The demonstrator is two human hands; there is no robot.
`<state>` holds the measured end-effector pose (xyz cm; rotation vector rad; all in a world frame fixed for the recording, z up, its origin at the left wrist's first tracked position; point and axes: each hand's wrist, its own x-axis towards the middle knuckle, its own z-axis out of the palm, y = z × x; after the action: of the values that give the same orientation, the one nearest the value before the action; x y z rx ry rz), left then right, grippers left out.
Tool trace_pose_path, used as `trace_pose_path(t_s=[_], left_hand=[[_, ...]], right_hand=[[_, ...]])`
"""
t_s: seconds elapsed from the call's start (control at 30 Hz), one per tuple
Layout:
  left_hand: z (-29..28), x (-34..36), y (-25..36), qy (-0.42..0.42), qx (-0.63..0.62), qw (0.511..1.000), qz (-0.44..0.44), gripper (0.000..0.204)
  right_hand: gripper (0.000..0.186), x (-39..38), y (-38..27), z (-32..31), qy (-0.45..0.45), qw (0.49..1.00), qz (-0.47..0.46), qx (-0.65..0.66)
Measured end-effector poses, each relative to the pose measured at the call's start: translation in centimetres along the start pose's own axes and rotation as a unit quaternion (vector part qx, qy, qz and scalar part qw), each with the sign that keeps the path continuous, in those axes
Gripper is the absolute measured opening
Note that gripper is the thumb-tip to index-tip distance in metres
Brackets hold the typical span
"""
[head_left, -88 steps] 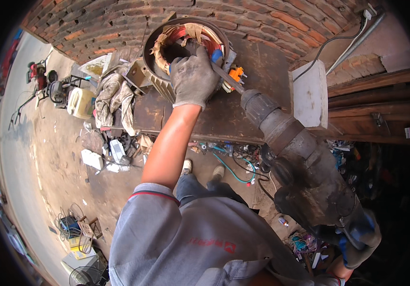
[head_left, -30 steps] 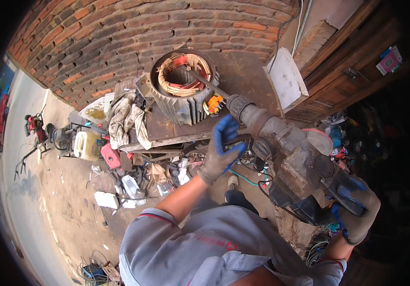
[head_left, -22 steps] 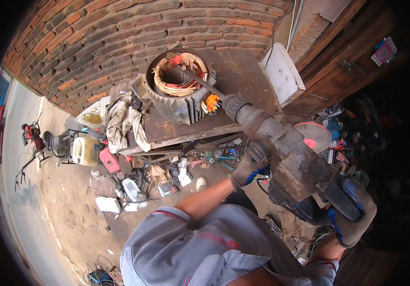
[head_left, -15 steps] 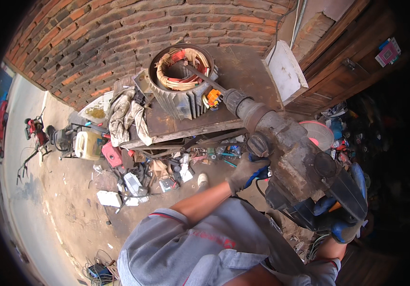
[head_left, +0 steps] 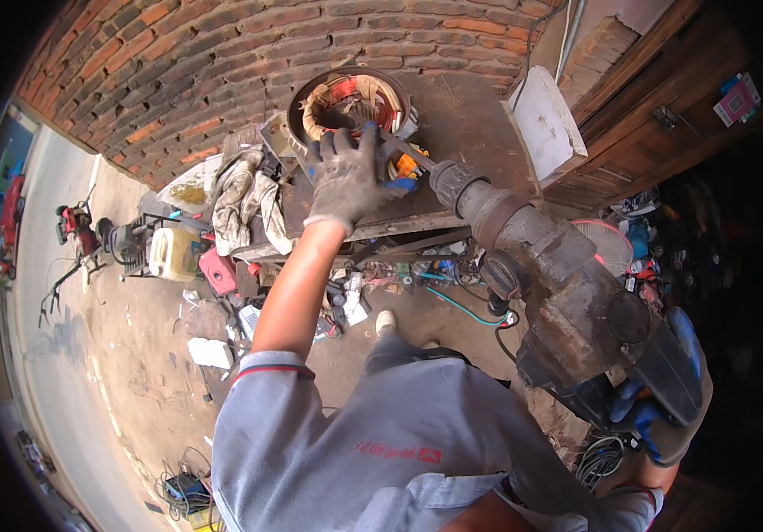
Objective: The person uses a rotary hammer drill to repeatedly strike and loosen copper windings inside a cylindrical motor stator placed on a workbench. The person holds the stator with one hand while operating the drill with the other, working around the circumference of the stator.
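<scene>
A finned metal motor housing [head_left: 295, 118] stands on a worn workbench [head_left: 461, 111], with a ring of red and cream copper-wire windings [head_left: 373, 90] inside. My gloved left hand [head_left: 346, 176] reaches over the housing's near side, fingers spread, covering part of it; whether it presses on the rim I cannot tell. My gloved right hand [head_left: 665, 439] is wrapped around the rear handle of a big, dirty demolition hammer [head_left: 568, 306]. The hammer slants up to the left, and its chisel bit [head_left: 406, 148] points into the windings; its tip is hidden behind my left fingers. An orange piece [head_left: 410, 162] lies beside the housing.
A crumpled cloth [head_left: 238, 206] hangs over the bench's left end. A white panel [head_left: 548, 129] stands at its right. Scrap, a pink-red box [head_left: 218, 270], a yellow jerrycan [head_left: 173, 254], a fan [head_left: 608, 244] and coiled cable [head_left: 599, 461] lie around. A brick wall [head_left: 222, 75] rises behind.
My left hand has left the hammer's side, near its round knob, and moved up and left to the motor housing. My right hand keeps its hold on the rear handle.
</scene>
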<state>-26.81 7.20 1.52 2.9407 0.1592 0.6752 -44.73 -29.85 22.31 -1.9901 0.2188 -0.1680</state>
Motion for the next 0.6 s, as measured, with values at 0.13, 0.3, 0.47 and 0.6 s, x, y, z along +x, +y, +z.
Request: trace_pose_path(t_s=[0.13,0.3,0.47,0.6], left_hand=[[3.2,5.5,1.3,-0.068,-0.032,0.994,-0.08,0.077],[6.0,5.5,0.3,0.012,-0.067,0.995,-0.075,0.041],[6.5,5.7,0.7,0.044,-0.065,0.995,-0.062,0.031],[6.8,5.3,0.6,0.066,-0.058,0.994,-0.057,0.031]], right_hand=[[0.087,0.1,1.1,-1.4,-0.036,0.965,-0.149,-0.211],[0.063,0.1,0.7,-2.0,-0.075,0.952,-0.11,-0.277],[0.085,0.1,1.3,-1.4,-0.039,0.986,-0.111,-0.12],[0.084,0.8,0.6,-2.1,-0.107,0.987,-0.103,-0.067]])
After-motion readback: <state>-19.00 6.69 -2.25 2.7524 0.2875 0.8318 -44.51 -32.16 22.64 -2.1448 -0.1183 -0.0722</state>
